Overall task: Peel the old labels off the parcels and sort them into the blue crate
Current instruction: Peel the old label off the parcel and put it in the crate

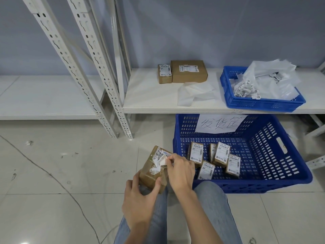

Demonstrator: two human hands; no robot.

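A brown cardboard parcel (150, 173) sits above my knees. My left hand (140, 205) grips its near end. A white label (160, 162) on its top is torn and curled up, and my right hand (181, 171) pinches the label's edge. To the right on the floor stands the large blue crate (274, 155) with a handwritten paper sign on its far wall. Several small labelled parcels (221, 155) lie inside it. Two more brown parcels, a small one (165, 73) and a larger one (189, 71), wait on the white shelf.
A smaller blue tray (228, 88) on the shelf (149, 101) holds peeled labels and white plastic bags. A white plastic sheet (193, 93) lies on the shelf beside it. White metal rack posts (98, 71) stand at the left. Grey floor tiles lie around my jeans-clad legs.
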